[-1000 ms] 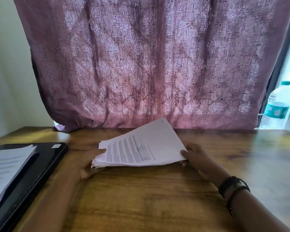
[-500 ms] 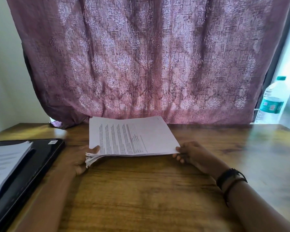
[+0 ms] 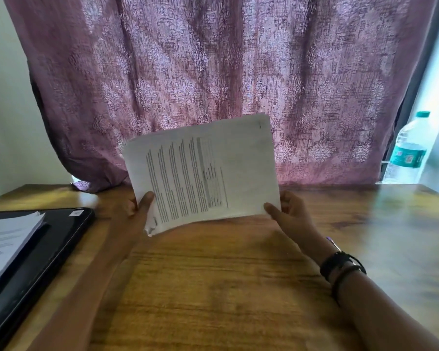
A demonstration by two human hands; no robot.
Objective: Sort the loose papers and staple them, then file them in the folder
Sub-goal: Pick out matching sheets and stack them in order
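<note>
A wooden bench (image 3: 213, 287) fills the lower frame, backed by a mauve patterned curtain (image 3: 213, 72). At lower left, a black folder (image 3: 48, 247) is seen lying open with a second sheaf of papers (image 3: 8, 239) resting on it. At centre, the paper stack (image 3: 203, 173) is held raised on edge, tilted, its lower edge just above the bench. The left hand (image 3: 140, 206) and right hand (image 3: 289, 214) are closed on its lower corners, thumbs in front. A water bottle (image 3: 408, 150) stands at far right. Sorting is judged under way; no stapler is visible, and stapling and filing remain. Compared with half a second earlier, the stack has been lifted from near-flat to upright, presumably for squaring.
</note>
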